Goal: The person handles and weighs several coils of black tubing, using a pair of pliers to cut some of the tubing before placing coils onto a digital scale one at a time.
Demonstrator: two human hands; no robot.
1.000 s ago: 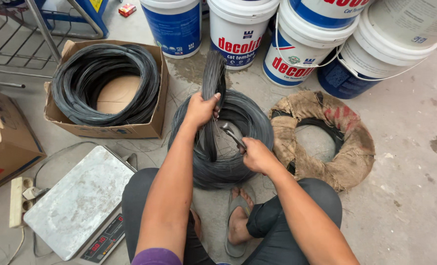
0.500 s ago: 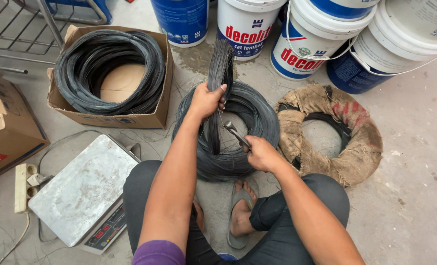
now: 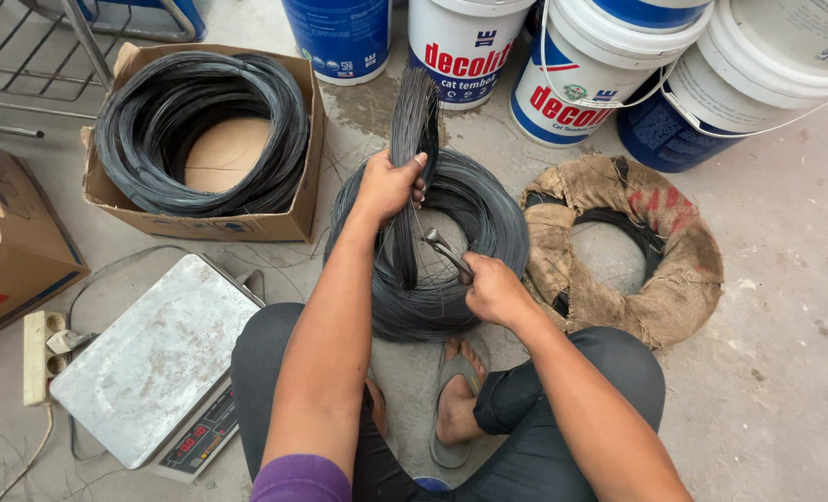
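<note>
left hand (image 3: 388, 184) gripping wire bundle (image 3: 412, 121), right hand (image 3: 491, 288) holding pliers (image 3: 447, 253)

Black wire coil (image 3: 474, 223) at centre; another black coil (image 3: 200, 130) in a brown cardboard box (image 3: 275, 223) at ten o'clock. Tan burlap-wrapped coil (image 3: 683, 270) at three o'clock. White-and-blue paint buckets (image 3: 563, 84) at twelve o'clock. Silvery-grey scale (image 3: 144, 358) at eight o'clock.

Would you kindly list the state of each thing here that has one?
left hand: gripping wire bundle, lifted upright
right hand: holding pliers
wire coil: flat on floor
cardboard box: open, holding second coil
scale: display lit, nothing on it
</note>
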